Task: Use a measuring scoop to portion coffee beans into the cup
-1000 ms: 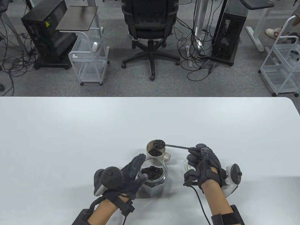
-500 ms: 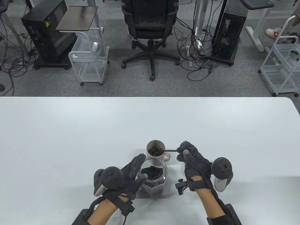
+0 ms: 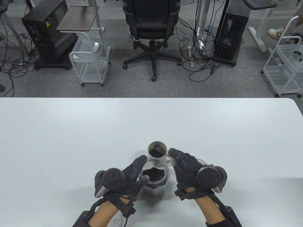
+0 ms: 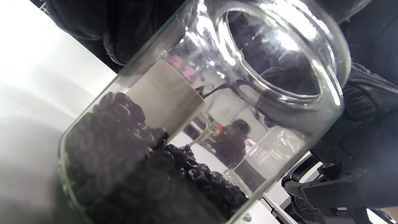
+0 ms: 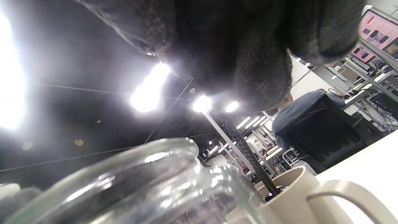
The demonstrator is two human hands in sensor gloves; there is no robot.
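A beige cup (image 3: 151, 147) with coffee beans in its bottom stands just behind a glass jar (image 3: 155, 186) of beans (image 3: 153, 175). My left hand (image 3: 143, 169) grips the jar from its left side, thumb in front and fingers behind. The scoop (image 3: 158, 149) lies tipped inside the cup, its thin handle running right to my right hand (image 3: 171, 153), which is palm down and pinches the handle's end. In the right wrist view the handle (image 5: 248, 158) rises out of the cup (image 5: 289, 196) toward my fingers. Through the jar (image 4: 199, 124) the left wrist view shows the beans (image 4: 124, 155).
A glass lid (image 3: 201, 161) lies on the white table (image 3: 71, 141) to the right of the jar, mostly hidden behind my right hand. Beyond the table's far edge are an office chair (image 3: 151, 23), wire carts and computer towers on the floor.
My right hand rolled palm down and moved left toward the cup. The full scoop, level above the cup before, tipped and now sits down inside it. Left hand and jar stayed put.
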